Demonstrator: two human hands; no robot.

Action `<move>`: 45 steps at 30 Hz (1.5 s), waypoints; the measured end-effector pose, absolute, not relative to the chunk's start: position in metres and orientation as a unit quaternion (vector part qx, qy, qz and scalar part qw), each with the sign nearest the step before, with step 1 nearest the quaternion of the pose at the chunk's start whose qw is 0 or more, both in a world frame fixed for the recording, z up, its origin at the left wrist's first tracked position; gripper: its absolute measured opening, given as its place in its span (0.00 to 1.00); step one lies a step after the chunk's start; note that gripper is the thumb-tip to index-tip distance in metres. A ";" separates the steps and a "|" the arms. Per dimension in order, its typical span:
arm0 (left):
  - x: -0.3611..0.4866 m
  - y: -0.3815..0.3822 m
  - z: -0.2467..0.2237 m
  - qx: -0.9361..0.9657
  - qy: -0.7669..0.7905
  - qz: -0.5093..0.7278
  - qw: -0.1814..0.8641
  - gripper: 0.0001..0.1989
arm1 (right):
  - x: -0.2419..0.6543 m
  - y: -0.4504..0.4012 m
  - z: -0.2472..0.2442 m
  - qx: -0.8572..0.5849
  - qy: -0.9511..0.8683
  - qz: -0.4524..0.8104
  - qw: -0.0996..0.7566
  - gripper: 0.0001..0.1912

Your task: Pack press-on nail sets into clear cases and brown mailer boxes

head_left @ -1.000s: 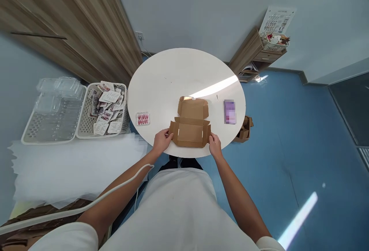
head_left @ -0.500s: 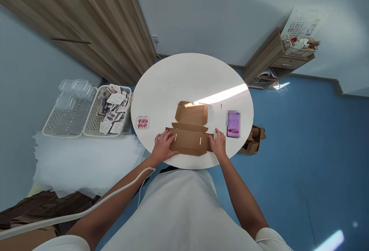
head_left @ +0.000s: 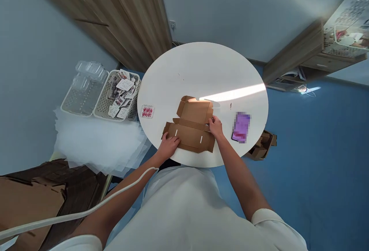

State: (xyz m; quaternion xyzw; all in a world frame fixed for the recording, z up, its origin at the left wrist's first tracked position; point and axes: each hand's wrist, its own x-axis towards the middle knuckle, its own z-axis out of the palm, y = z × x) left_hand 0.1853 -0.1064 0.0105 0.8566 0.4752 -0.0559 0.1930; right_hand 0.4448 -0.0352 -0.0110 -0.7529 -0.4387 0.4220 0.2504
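Note:
A flat, unfolded brown cardboard box (head_left: 188, 140) lies on the white round table in front of me, its lid panel away from me and two white strips on the near panel. My left hand (head_left: 169, 146) rests on the box's near left corner, fingers apart. At the right edge, by the crease between the two panels, my right hand (head_left: 216, 127) pinches a side flap of the cardboard. To the left sits a small clear case of pink press-on nails (head_left: 147, 111). A phone (head_left: 241, 128) with a purple, blurred screen lies to the right.
Left of the table (head_left: 201, 64) stand a white basket (head_left: 99, 110) of nail cards and another basket (head_left: 65, 107) of clear plastic cases. Translucent sheets (head_left: 98, 141) are stacked below them. A carton (head_left: 259, 149) of cardboard pieces stands on the floor at right.
My right hand has moved up from the near panel's right end to the side flap by the crease. The box has turned slightly clockwise. The camera view has shifted.

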 end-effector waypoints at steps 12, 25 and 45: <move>0.181 -0.093 0.038 0.881 0.459 -0.048 0.107 0.38 | 0.424 -0.072 0.021 -0.758 -0.543 0.338 0.129 0.13; 0.165 -0.081 0.026 0.911 0.393 -0.088 0.090 0.46 | 0.376 -0.129 0.035 -0.735 -0.656 0.152 0.080 0.41; 0.088 -0.100 -0.009 0.704 0.609 0.089 0.355 0.38 | 0.333 -0.155 0.010 -0.702 -0.678 0.219 -0.025 0.54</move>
